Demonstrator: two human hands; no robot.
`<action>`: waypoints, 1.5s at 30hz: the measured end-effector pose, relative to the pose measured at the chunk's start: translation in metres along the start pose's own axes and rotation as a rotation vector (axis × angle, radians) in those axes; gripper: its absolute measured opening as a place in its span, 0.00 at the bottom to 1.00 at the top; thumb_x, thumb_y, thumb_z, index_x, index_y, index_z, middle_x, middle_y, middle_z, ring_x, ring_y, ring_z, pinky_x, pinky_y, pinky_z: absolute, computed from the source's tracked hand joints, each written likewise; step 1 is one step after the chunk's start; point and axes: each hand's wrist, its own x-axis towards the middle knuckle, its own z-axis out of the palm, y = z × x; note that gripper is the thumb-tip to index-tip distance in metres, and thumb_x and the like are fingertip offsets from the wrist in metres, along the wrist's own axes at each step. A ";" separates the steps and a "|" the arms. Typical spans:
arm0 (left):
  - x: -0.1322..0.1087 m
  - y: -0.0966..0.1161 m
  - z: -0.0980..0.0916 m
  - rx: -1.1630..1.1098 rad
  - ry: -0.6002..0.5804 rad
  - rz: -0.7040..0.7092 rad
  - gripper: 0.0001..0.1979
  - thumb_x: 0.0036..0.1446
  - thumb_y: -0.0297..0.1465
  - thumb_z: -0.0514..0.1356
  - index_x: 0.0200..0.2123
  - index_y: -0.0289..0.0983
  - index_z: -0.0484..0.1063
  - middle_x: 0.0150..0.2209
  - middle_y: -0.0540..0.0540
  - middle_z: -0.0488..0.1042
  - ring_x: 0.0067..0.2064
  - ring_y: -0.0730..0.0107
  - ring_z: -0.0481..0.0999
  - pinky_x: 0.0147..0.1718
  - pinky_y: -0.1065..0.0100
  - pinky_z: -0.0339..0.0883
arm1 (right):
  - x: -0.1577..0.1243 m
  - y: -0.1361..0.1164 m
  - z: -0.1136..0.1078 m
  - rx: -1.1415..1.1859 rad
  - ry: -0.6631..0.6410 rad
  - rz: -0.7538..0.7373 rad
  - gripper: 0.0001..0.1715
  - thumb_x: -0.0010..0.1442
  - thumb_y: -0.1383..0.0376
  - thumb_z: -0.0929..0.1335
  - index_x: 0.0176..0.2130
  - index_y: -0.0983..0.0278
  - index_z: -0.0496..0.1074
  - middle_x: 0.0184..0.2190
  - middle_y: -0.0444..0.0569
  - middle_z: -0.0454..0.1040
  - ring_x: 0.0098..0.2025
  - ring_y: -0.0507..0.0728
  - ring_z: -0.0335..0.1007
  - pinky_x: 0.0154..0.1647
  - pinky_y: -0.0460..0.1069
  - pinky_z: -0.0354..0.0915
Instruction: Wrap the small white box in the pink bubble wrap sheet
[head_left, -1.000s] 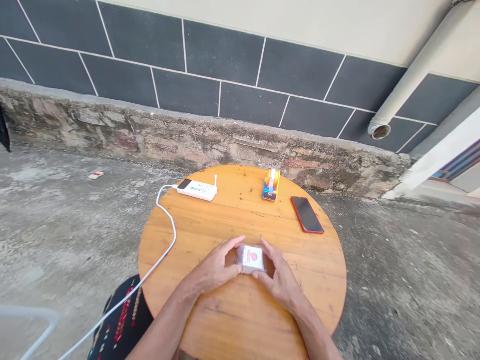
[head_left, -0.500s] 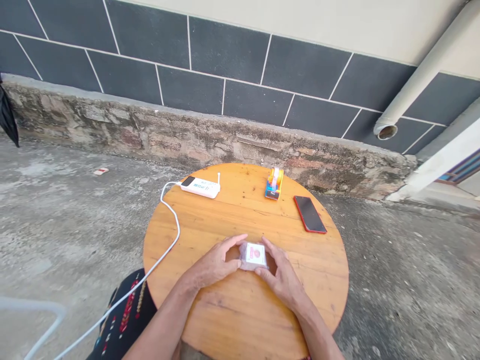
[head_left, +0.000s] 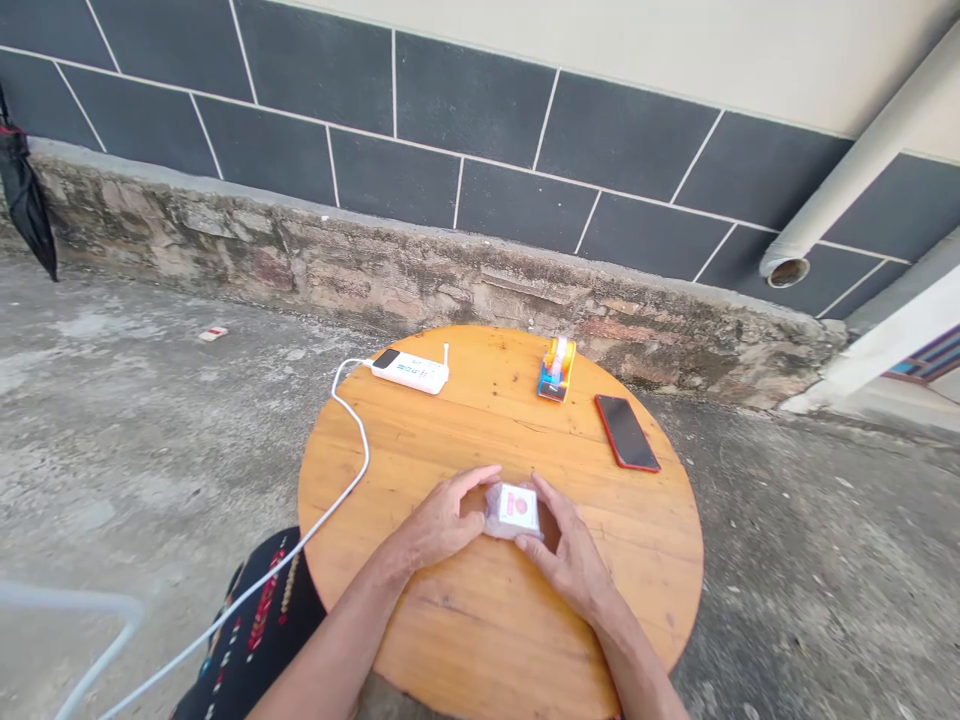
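Note:
A small white box (head_left: pixel 518 507) with pink print on top sits on the round wooden table, in a crinkled, clear-looking plastic wrap (head_left: pixel 493 512). My left hand (head_left: pixel 446 517) curves round its left side, thumb tip against the wrap and fingers reaching toward the back corner. On the other side, my right hand (head_left: pixel 568 548) grips the wrapped box, its thumb at the front right corner and its fingers along the right edge. The undersides of the box and wrap are hidden.
On the wooden table (head_left: pixel 480 620) lie a white power strip-like device (head_left: pixel 412 372) with a white cable (head_left: pixel 363 440) at back left, a yellow and blue tape dispenser (head_left: pixel 556 370) at the back, and a red-edged phone (head_left: pixel 627 433) at right. A stone-based wall (head_left: pixel 337 260) stands behind.
The whole view has shifted slightly, so everything appears a little further right. Both hands stay around the wrapped box in much the same pose.

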 end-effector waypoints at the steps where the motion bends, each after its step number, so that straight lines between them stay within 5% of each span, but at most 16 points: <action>1: 0.000 0.000 0.000 -0.009 0.010 -0.004 0.34 0.44 0.20 0.53 0.58 0.40 0.64 0.56 0.46 0.70 0.57 0.60 0.68 0.59 0.56 0.59 | 0.000 0.000 0.000 0.004 -0.001 -0.007 0.40 0.58 0.58 0.67 0.64 0.60 0.51 0.58 0.55 0.64 0.59 0.64 0.59 0.58 0.61 0.58; 45: 0.000 -0.001 0.002 0.019 -0.025 0.007 0.34 0.46 0.22 0.56 0.60 0.39 0.61 0.59 0.44 0.66 0.60 0.56 0.65 0.59 0.56 0.57 | 0.000 0.001 0.001 -0.022 0.027 -0.065 0.43 0.55 0.58 0.70 0.64 0.58 0.49 0.58 0.53 0.64 0.59 0.64 0.60 0.58 0.60 0.58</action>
